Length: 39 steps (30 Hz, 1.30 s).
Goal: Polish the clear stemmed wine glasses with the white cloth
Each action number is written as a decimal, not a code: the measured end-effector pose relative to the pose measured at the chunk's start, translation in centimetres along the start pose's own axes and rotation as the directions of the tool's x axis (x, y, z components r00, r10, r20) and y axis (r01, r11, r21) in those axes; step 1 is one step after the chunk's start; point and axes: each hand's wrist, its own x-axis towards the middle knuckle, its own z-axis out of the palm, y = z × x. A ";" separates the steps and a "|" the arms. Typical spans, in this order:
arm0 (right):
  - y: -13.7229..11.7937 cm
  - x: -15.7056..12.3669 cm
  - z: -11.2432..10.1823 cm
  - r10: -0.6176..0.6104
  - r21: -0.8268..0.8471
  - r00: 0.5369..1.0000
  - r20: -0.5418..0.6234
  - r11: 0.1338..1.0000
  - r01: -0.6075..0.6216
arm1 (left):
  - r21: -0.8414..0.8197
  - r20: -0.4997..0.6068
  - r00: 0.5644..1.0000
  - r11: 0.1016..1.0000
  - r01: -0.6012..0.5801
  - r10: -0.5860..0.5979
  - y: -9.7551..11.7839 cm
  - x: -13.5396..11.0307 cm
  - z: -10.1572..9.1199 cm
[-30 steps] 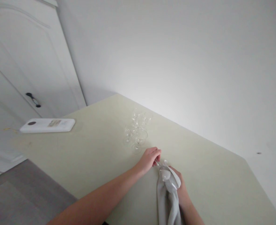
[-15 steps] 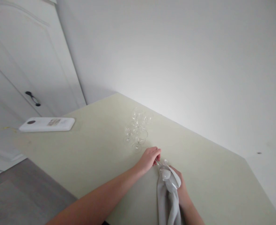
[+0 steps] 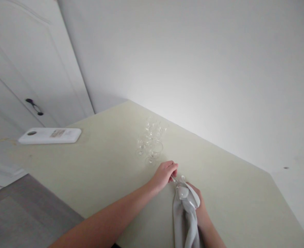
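A white wall [image 3: 193, 69] backs a pale surface [image 3: 108, 168], cut off at the bottom, beside a panelled cabinet [image 3: 33, 62]. Gray cloth [image 3: 192, 225] runs out of frame. Stemmed glasses [image 3: 153, 155] — overlapping, hard to count — cluster near the hands. The right hand [image 3: 197, 196], fingers partly hidden, clasps the cloth around a clear glass [image 3: 179, 186]; the left hand [image 3: 166, 172], fingers closed, pinches its narrow end.

The person's left arm [image 3: 116, 213] stretches diagonally up from the bottom edge toward the middle, its left hand [image 3: 166, 174] bent inward in a pinch, back upward. The right forearm [image 3: 209, 231] leans left; the right hand [image 3: 201, 207] is curled, partly hidden, slightly lower.
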 end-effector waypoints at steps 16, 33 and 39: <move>0.0 -0.5 -0.2 0.046 -0.075 0.997 -0.058 0.996 -0.051 | 0.005 -0.006 1.000 1.000 -0.016 0.016 1.4 -0.9 0.3; -0.1 0.2 0.2 -0.046 0.015 0.999 0.023 0.999 0.045 | 0.019 -0.022 1.000 1.000 -0.017 0.017 0.2 -0.3 0.1; -0.4 0.2 0.2 -0.045 0.038 0.999 0.025 0.998 0.044 | 0.019 -0.024 1.000 1.000 0.001 0.000 0.2 -0.3 0.0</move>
